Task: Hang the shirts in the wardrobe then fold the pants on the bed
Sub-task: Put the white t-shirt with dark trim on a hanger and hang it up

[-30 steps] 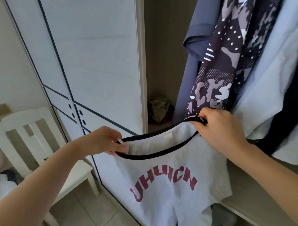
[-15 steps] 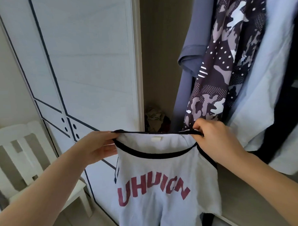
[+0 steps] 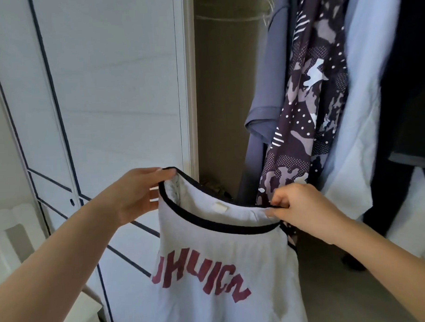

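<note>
A white shirt (image 3: 224, 264) with a black neck trim and red letters hangs between my hands in front of the open wardrobe (image 3: 218, 93). My left hand (image 3: 138, 194) holds the left side of the neckline, fingers stretched along the trim and thumb behind it. My right hand (image 3: 302, 206) pinches the right side of the neckline with curled fingers. The neck opening is spread wide, showing a small label inside. No hanger is visible in the shirt.
Several garments hang at the right inside the wardrobe: a grey-blue shirt (image 3: 269, 91), a dark patterned one (image 3: 308, 104), a pale blue one (image 3: 363, 107). The white wardrobe door (image 3: 103, 92) stands at the left. A white chair (image 3: 24, 242) sits at bottom left.
The view has tilted upward and both hands have lifted the shirt higher. The neckline has opened wider, with the left hand raised above the right.
</note>
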Demonstrator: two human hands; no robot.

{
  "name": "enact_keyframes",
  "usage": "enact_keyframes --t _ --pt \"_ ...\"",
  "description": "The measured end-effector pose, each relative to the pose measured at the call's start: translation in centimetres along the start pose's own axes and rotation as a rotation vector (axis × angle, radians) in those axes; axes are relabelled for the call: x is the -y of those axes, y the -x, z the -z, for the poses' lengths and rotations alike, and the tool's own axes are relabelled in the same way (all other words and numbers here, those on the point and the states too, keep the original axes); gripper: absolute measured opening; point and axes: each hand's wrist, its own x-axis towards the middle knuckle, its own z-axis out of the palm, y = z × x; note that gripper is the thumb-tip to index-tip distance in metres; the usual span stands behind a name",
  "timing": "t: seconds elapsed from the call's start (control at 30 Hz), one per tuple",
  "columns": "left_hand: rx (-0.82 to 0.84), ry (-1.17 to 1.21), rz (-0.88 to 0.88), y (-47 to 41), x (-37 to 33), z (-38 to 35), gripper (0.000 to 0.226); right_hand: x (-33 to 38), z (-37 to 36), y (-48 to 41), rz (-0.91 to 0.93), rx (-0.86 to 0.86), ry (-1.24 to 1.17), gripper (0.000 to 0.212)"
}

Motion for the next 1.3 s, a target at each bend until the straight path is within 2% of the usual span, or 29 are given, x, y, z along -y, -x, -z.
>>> enact_keyframes --t 0.13,0.37,0.53,0.7,0.83,0.93,1.03,1.13,1.3 --pt "-0.067 -0.170 -0.119 -0.7 -4.0 -1.4 0.031 1.0 2.6 -1.4 0.016 0.163 0.031 0.026" --pt "-0.163 -0.196 -0.291 -3.1 -10.0 -3.8 0.025 4.0 7.5 -3.9 0.017 0.162 0.051 0.015" --pt "-0.136 -0.252 -0.401 -4.5 -12.5 -5.8 0.028 6.8 12.3 -6.1 0.032 0.018 0.031 0.023" --pt "-0.148 -0.272 -0.506 -5.8 -14.4 -8.0 0.030 10.0 18.2 -10.1 0.112 -0.243 0.228 0.037" --pt "-0.180 -0.263 -0.556 -7.2 -15.8 -8.9 0.041 11.9 22.1 -13.9 0.158 -0.456 0.289 0.030" --pt "-0.197 -0.277 -0.590 -8.6 -17.2 -9.2 0.035 12.4 24.6 -17.6 0.189 -0.607 0.338 0.024" --pt "-0.213 -0.293 -0.616 -10.4 -18.7 -9.5 0.029 12.6 26.6 -20.9 0.179 -0.680 0.304 0.025" --pt "-0.239 -0.283 -0.641 -12.4 -20.1 -10.1 0.030 12.7 27.6 -23.9 0.157 -0.724 0.285 0.037" --pt "-0.212 -0.312 -0.673 -15.3 -21.7 -11.0 0.030 11.4 28.9 -29.5 0.036 -0.688 0.400 0.054"
